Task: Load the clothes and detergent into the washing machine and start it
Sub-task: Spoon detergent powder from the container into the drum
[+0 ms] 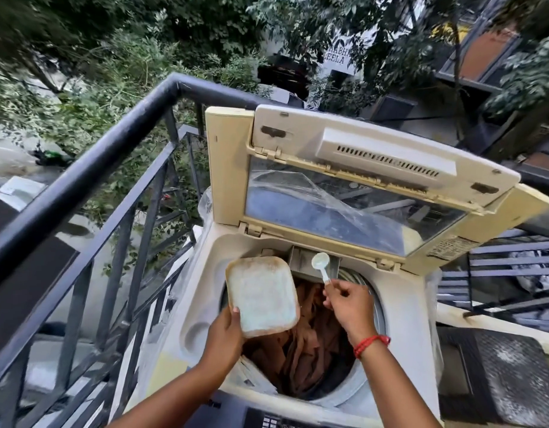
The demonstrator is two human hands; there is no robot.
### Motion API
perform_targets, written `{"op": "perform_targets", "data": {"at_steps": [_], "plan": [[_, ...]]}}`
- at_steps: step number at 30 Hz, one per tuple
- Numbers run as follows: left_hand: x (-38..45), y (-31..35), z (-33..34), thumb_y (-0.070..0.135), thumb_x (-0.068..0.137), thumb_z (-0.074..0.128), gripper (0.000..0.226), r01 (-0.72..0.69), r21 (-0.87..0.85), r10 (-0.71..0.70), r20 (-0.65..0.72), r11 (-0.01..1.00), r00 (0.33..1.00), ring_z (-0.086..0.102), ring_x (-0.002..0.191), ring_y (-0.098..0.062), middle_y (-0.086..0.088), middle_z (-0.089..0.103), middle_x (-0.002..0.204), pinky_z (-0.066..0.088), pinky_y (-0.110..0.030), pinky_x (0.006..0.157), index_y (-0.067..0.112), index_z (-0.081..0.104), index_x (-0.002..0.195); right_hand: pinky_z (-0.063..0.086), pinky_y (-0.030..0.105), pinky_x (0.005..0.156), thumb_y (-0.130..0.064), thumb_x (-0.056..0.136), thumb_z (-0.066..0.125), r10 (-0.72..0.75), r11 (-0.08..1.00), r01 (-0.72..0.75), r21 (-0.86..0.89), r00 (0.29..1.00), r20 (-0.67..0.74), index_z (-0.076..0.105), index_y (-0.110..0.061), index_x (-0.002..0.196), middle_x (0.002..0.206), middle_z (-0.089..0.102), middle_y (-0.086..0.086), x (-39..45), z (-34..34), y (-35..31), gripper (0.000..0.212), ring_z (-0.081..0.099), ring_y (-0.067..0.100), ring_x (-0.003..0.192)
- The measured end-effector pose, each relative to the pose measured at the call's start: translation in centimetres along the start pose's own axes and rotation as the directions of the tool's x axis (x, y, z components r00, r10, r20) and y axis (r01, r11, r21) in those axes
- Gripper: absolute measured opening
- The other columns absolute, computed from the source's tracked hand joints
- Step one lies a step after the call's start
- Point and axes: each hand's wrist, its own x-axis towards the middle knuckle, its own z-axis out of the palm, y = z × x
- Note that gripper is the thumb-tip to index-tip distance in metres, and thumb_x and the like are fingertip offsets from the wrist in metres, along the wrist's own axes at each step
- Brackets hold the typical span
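Note:
A cream top-loading washing machine (400, 307) stands with its lid (353, 168) folded up at the back. Brown clothes (310, 353) fill its drum. My left hand (227, 335) grips a rectangular tub of pale detergent powder (262, 296), tilted over the drum's left side. My right hand (347, 301) pinches the handle of a small white scoop (321, 264). The scoop's bowl sits over the grey detergent compartment (304, 262) at the drum's far rim. A red thread is tied on my right wrist.
A black metal balcony railing (112, 140) runs close along the machine's left side and behind it. The control panel (267, 420) lies at the near edge. A dark speckled slab (514, 378) sits to the right. Trees and buildings lie beyond the railing.

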Motion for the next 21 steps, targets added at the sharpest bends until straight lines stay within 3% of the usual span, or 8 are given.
{"op": "perform_targets", "data": {"at_steps": [2,5,6,8,11,16,19,21], "plan": [[0.3,-0.8,-0.3,0.058,0.093,0.038,0.026,0.019,0.001,-0.019,0.0,1.0,1.0,0.067,0.091,-0.034,-0.007,0.071,0.102,0.054,-0.057,0.085,0.044,0.058,0.102,0.053,0.029,0.054,-0.014,0.087,0.066,-0.168,0.949,0.167,-0.269,0.986,0.02,0.068,-0.02,0.062,0.055,0.067,0.001,1.5,0.0,0.8,0.025,0.067,0.011,0.05],[0.7,-2.1,-0.5,0.072,0.082,0.042,0.042,0.039,-0.013,-0.038,0.023,0.999,0.999,0.064,0.079,-0.046,-0.02,0.07,0.092,0.053,-0.062,0.077,0.044,0.059,0.107,0.046,0.032,0.048,-0.006,0.076,0.068,-0.417,0.644,0.423,-0.638,0.893,0.172,0.07,-0.013,0.064,0.058,0.063,0.012,3.5,0.2,2.1,0.014,0.062,0.03,0.053],[0.7,-2.2,-0.5,0.075,0.08,0.043,0.046,0.041,-0.012,-0.041,0.034,0.999,0.999,0.064,0.082,-0.047,-0.019,0.07,0.094,0.053,-0.061,0.08,0.043,0.059,0.11,0.047,0.033,0.047,0.001,0.07,0.069,-0.444,0.531,0.465,-0.708,0.865,0.234,0.071,-0.008,0.069,0.06,0.061,0.013,3.9,0.3,2.4,0.009,0.061,0.033,0.054],[0.5,-1.9,-0.3,0.077,0.078,0.044,0.055,0.038,-0.044,-0.037,0.029,0.998,0.999,0.063,0.091,-0.046,-0.017,0.071,0.102,0.053,-0.059,0.086,0.039,0.058,0.115,0.05,0.032,0.05,0.009,0.054,0.07,-0.449,0.37,0.495,-0.786,0.836,0.315,0.072,-0.003,0.078,0.062,0.059,0.012,4.4,0.5,3.0,0.026,0.061,0.033,0.058],[0.4,-1.8,0.1,0.079,0.076,0.044,0.065,0.046,-0.085,-0.043,0.036,0.995,0.998,0.063,0.095,-0.046,-0.016,0.071,0.104,0.053,-0.056,0.089,0.031,0.058,0.117,0.053,0.03,0.053,0.012,0.045,0.072,-0.482,0.27,0.494,-0.826,0.812,0.329,0.072,-0.001,0.075,0.067,0.062,0.012,4.6,0.5,3.6,0.033,0.062,0.031,0.063],[0.4,-1.6,0.5,0.073,0.078,0.044,0.073,0.044,-0.102,-0.042,0.018,0.994,0.999,0.058,0.1,-0.055,-0.024,0.067,0.103,0.054,-0.058,0.086,0.017,0.054,0.123,0.053,0.033,0.057,0.014,0.057,0.07,-0.469,0.441,0.485,-0.755,0.842,0.267,0.074,-0.002,0.089,0.071,0.06,0.014,5.2,-0.2,4.2,0.037,0.06,0.035,0.067],[-0.2,-0.3,1.2,0.051,0.096,0.039,0.05,0.039,-0.084,-0.036,0.034,0.996,0.999,0.058,0.094,-0.056,-0.021,0.064,0.092,0.051,-0.059,0.083,0.01,0.054,0.12,0.047,0.028,0.054,0.006,0.072,0.07,-0.504,0.635,0.474,-0.61,0.852,0.138,0.076,-0.005,0.092,0.066,0.058,0.009,3.5,-0.9,3.7,0.023,0.06,0.028,0.06],[-0.5,0.6,2.0,0.035,0.103,0.035,0.039,0.033,-0.061,-0.031,0.038,0.998,0.999,0.058,0.096,-0.055,-0.034,0.061,0.099,0.051,-0.057,0.084,0.007,0.053,0.123,0.04,0.026,0.053,0.002,0.076,0.071,-0.547,0.678,0.511,-0.529,0.831,0.101,0.076,-0.006,0.093,0.062,0.055,0.005,1.7,-1.1,3.2,0.019,0.057,0.021,0.056]]}}
